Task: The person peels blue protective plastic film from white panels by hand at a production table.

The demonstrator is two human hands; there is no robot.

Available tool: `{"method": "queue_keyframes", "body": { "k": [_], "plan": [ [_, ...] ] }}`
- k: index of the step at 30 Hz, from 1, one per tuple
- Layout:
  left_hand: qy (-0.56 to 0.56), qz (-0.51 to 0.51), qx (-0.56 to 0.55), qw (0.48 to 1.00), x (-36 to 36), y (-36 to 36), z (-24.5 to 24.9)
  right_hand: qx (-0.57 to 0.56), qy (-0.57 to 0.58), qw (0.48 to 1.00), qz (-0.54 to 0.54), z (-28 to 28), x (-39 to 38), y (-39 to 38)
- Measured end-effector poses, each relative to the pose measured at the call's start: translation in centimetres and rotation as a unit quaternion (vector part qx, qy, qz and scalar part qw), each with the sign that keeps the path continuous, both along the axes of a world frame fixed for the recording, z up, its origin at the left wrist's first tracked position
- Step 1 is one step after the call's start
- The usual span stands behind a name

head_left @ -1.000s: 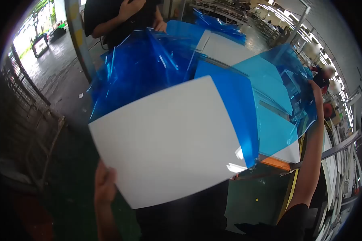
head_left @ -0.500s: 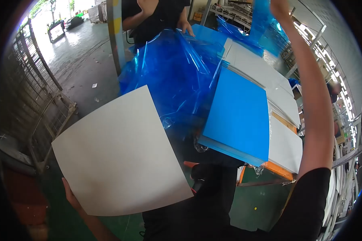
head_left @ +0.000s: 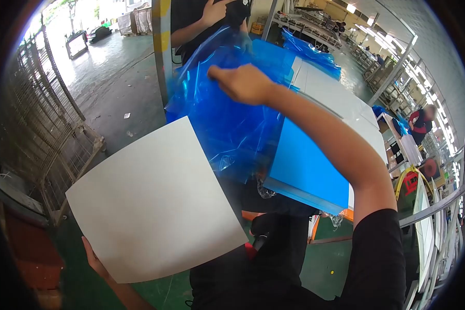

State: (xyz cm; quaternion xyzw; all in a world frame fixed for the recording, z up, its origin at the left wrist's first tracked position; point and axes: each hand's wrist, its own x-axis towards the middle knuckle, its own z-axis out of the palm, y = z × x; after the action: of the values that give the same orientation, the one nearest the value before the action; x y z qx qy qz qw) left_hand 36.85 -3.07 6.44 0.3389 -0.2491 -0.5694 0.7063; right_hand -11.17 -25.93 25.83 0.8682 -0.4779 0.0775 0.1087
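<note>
A white panel (head_left: 155,201) is tilted in front of me on the left. My left hand (head_left: 94,258) grips its lower left edge, with most of the fingers hidden behind it. My right hand (head_left: 243,84) is closed and raised over crumpled, see-through blue film (head_left: 232,121); whether film is pinched in its fingers cannot be made out. Right of the film lies a stack of sheets with a blue top (head_left: 307,165), partly covered by my right forearm. White panels (head_left: 336,95) lie beyond that stack.
Another person (head_left: 212,15) in dark clothes stands behind the film, beside a metal post (head_left: 161,51). A wire mesh cage (head_left: 62,113) is at the left. More blue film (head_left: 312,51) lies at the back. A distant person (head_left: 422,121) is at the right.
My right hand has swung from the upper right, where it held up blue film, leftward and down over the film pile. The white panel has barely moved. The other person's hand has shifted.
</note>
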Motion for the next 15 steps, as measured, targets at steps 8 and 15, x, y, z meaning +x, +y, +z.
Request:
{"method": "queue_keyframes", "body": {
  "k": [8,15],
  "plan": [
    [0.054,-0.032,-0.009,0.998,-1.9,-0.5,1.2,0.001,-0.006,0.999,0.046,-5.1,1.0,4.6],
    [0.054,-0.131,-0.079,0.987,-4.9,-1.5,1.4,0.045,-0.328,0.942,0.06,-3.5,-2.6,20.5]
  ]
}}
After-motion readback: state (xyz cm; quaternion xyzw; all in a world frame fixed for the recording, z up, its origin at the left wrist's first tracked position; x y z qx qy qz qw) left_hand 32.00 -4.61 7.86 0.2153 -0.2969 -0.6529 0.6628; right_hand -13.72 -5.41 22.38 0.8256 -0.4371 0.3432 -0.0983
